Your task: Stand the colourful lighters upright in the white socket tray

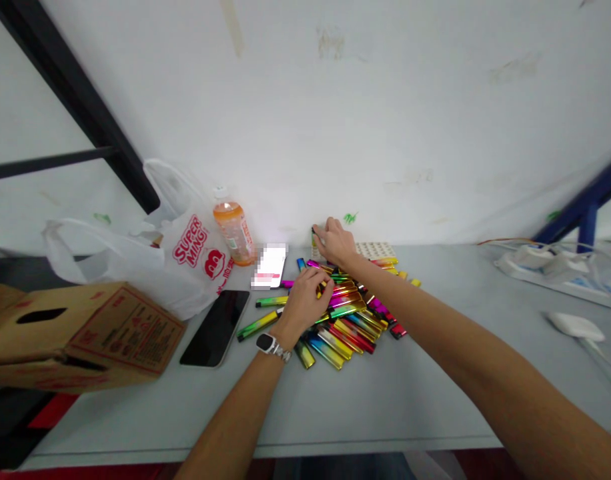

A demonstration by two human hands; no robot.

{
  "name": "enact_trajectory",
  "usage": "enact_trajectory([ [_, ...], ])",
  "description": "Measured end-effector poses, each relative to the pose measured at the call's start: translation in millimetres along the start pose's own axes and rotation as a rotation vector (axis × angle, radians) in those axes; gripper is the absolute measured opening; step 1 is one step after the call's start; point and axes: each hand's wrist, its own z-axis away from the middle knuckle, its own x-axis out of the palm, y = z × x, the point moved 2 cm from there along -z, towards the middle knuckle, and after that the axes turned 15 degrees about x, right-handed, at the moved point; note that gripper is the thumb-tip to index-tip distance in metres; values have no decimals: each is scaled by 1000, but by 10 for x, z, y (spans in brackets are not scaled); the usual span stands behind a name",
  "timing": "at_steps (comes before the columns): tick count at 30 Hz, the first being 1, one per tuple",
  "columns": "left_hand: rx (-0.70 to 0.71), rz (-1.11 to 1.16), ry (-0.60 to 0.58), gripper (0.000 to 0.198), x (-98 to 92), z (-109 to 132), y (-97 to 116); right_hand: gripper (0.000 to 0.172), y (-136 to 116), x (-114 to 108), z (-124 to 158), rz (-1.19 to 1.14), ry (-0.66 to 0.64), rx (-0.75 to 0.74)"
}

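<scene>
A heap of slim, shiny lighters (348, 327) in metallic yellow, green, red, blue and pink lies on the grey table. My left hand (308, 297) rests over the left part of the heap with its fingers curled; what lies beneath them is hidden. Behind the heap, against the wall, stands a pale tray (378, 251) with rows of small holes. At that tray's left end my right hand (335, 241) is closed, pinching what appears to be an upright lighter (314, 239) with a dark tip. Its lower part is mostly hidden.
Left of the heap lie a lit phone (269, 267) and a dark phone (216, 328). Beyond them are an orange drink bottle (235, 230), a white plastic bag (135, 267) and a cardboard box (100, 333). Far right are a power strip (560, 273) and a white charger (578, 327).
</scene>
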Motion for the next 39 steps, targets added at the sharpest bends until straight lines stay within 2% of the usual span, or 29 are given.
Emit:
enact_trajectory([
  [6, 12, -41, -18, 18, -12, 3, 10, 61, 84, -9, 204, 89, -36, -25],
  [9, 12, -89, -32, 17, -36, -6, 23, 65, 224, -61, 295, 56, -38, -17],
  [12, 2, -148, -16, 18, -51, -23, 12, 63, 513, -142, 355, -13, 1, 114],
  [15, -56, -251, -24, 21, -18, -73, -42, 61, 901, -197, 421, -43, 16, 353],
  [18, -154, -412, -45, 27, 50, -181, -130, 62, 1202, -192, 499, -38, -73, 520],
  [20, -205, -479, -66, 33, 95, -278, -192, 62, 1282, -171, 534, -29, -146, 535],
  [24, -308, -496, -185, 40, 165, -440, -293, 64, 1215, -141, 545, -46, -199, 466],
  [26, -337, -481, -204, 43, 185, -470, -319, 66, 1150, -128, 540, -59, -202, 443],
  [30, -326, -445, -173, 43, 200, -425, -353, 66, 1076, -95, 563, -56, -199, 431],
  [33, -303, -424, -137, 41, 178, -357, -372, 58, 1019, -124, 603, -37, -124, 403],
  [36, -267, -423, -97, 38, 130, -296, -358, 46, 883, -206, 607, -22, -70, 252],
  [39, -216, -416, -45, 32, 77, -229, -296, 34, 701, -270, 527, -3, -147, 82],
])
